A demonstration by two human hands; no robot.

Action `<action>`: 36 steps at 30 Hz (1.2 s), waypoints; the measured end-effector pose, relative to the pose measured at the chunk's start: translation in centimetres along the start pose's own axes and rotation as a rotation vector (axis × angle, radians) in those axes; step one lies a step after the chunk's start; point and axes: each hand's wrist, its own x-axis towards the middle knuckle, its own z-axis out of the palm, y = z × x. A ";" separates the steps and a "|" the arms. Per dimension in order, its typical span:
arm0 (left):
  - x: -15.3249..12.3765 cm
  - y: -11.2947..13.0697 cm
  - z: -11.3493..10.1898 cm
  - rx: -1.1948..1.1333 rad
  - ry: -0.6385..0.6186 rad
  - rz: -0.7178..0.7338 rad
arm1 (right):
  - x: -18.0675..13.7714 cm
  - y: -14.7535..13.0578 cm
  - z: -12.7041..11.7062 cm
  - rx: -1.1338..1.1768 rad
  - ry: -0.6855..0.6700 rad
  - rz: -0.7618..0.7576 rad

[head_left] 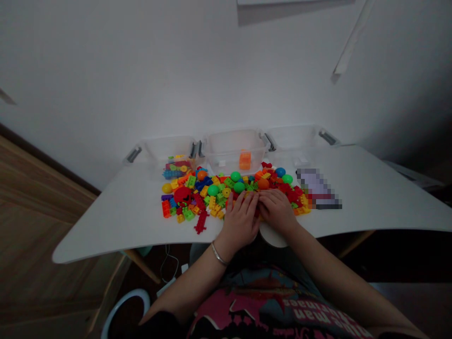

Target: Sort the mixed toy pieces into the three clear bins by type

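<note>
Both hands work close together at the near edge of a mixed pile of toy bricks (pixel 213 202) on a white table (pixel 116 202). Left hand (pixel 240 213), silver bracelet (pixel 219 254) at the wrist: palm down, fingers bent toward the pile. Right hand (pixel 278 208): directly beside it, fingertips meeting or nearly meeting those of the left. Whether either grips a piece is not determinable; the fingers hide what lies beneath.

Nearest items: green ball (pixel 239 187) and orange ball (pixel 263 183), just beyond the fingertips. Left of the left hand, a long red piece (pixel 200 222) lies at the pile's near edge.

Behind the pile, three clear bins in a row: left bin (pixel 169 142) with assorted colored pieces, middle bin (pixel 233 136) with an orange block (pixel 245 159), right bin (pixel 293 135) with a small whitish item, identity unclear. A pixelated flat object (pixel 318 186) lies right of the pile.
</note>
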 end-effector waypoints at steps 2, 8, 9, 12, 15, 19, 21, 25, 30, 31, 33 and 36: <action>-0.3 0.2 0.0 0.010 0.006 0.022 | 0.0 0.2 -0.8 -0.063 0.029 0.133; -0.9 0.2 0.1 0.022 0.017 0.062 | -1.1 2.4 -2.5 -0.287 0.014 0.520; -0.9 0.1 0.1 0.017 0.014 0.048 | -1.4 2.8 -2.5 -0.297 -0.006 0.559; -0.9 0.0 0.3 0.001 0.003 0.013 | -1.8 3.4 -2.1 -0.281 -0.078 0.619; -0.8 0.0 0.4 -0.013 0.001 0.004 | -1.6 3.5 -1.4 -0.211 -0.107 0.600; -0.8 -0.1 0.3 -0.029 0.000 0.008 | -0.8 3.6 -0.7 -0.099 -0.086 0.637; -0.8 -0.1 0.3 -0.033 -0.002 0.007 | -0.4 3.7 -0.6 -0.058 -0.087 0.674; -0.8 -0.1 0.3 -0.033 0.008 0.002 | -0.2 4.0 -0.7 0.035 -0.039 0.724; -0.8 0.0 0.3 -0.032 0.026 -0.007 | -0.7 4.7 -0.6 0.189 0.144 0.714; -0.9 0.0 0.3 -0.034 0.030 -0.009 | -0.9 4.9 -0.5 0.226 0.175 0.717; -0.9 0.0 0.3 -0.039 0.038 -0.011 | -1.1 5.3 -0.3 0.285 0.228 0.740; -0.9 0.0 0.3 -0.048 0.051 -0.011 | -1.2 5.6 -0.1 0.339 0.277 0.777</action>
